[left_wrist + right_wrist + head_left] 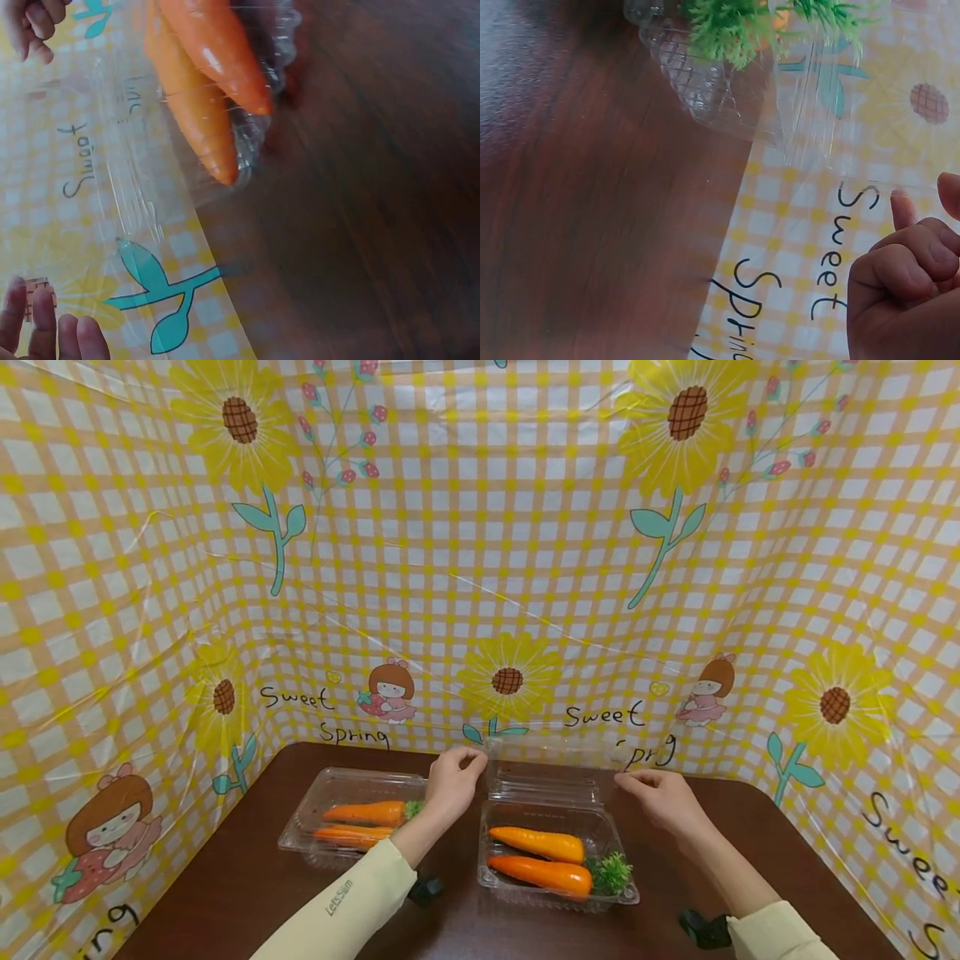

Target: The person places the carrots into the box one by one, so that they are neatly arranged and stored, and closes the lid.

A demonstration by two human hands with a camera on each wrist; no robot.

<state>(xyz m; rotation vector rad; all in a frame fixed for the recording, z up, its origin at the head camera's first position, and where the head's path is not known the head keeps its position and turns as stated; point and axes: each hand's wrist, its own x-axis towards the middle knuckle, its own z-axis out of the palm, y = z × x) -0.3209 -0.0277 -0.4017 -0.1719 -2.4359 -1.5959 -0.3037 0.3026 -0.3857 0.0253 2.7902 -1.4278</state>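
Observation:
A clear plastic clamshell box (484, 878) stands on the table with its lid (546, 788) raised at the back. Inside lie a lighter orange carrot (536, 843) and a deeper orange carrot (540, 875), with frilly green tops (615, 870) at the right end. My left hand (452, 783) pinches the lid's left edge. At the opposite edge, my right hand (662, 797) pinches the lid between thumb and finger. The right wrist view shows that hand's fingertips (902, 206) right at the lid's rim.
Left of my left forearm sits another clear box (300, 835) holding carrots (366, 812), partly covered by my hand and sleeve. The dark brown table (247, 885) ends at a yellow checked cloth (465, 552) with sunflowers, which surrounds the back and sides.

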